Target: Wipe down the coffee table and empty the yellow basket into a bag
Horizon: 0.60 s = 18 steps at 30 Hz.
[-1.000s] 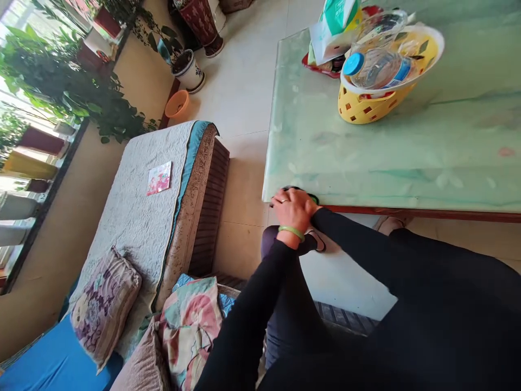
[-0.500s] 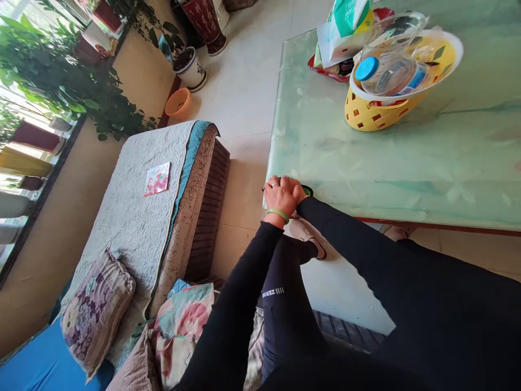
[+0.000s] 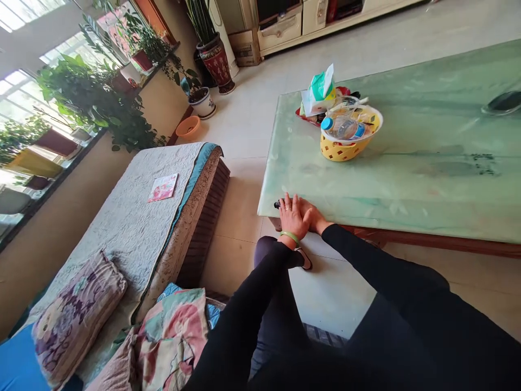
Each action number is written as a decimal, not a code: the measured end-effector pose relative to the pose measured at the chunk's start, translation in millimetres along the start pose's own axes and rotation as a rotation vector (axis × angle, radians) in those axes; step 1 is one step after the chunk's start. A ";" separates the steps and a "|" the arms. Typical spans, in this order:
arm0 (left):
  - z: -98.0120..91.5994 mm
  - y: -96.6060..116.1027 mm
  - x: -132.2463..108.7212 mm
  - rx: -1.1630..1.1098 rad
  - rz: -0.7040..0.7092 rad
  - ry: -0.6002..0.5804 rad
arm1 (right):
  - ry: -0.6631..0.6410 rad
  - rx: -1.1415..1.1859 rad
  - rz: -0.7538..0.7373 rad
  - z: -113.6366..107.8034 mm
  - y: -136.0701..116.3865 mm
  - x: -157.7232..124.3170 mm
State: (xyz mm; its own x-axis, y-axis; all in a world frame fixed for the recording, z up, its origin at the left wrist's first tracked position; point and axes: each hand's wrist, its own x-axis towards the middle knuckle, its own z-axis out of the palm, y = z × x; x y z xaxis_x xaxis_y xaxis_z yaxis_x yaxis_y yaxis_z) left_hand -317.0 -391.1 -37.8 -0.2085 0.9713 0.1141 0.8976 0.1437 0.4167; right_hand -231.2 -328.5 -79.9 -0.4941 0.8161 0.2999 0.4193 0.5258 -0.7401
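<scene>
watching my left hand (image 3: 292, 216) lying over my right hand (image 3: 314, 220) at the edge of the glass tabletop (image 3: 407, 179); can't tell if fingers hold the small dark object (image 3: 277, 204), one nudge could drop it.

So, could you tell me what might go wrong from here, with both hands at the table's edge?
The small dark object poking out past the left hand sits at the edge of the green glass-topped table, so it might slip onto the tile floor. With the right hand against the left, a hold could be awkward. A jolt might also upset the plastic bottle in the white bowl atop the yellow basket.
</scene>
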 end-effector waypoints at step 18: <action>46.0 18.5 55.3 0.258 -0.019 -0.053 | 0.514 0.365 0.162 -13.8 -12.2 -57.6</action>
State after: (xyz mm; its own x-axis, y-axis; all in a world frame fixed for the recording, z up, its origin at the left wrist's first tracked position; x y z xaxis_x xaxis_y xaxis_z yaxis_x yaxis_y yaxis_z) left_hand -294.0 -326.0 -65.3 -0.2113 0.9757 0.0580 0.9646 0.1986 0.1734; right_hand -197.4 -378.6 -79.8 0.0188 0.9367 0.3497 0.1277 0.3446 -0.9300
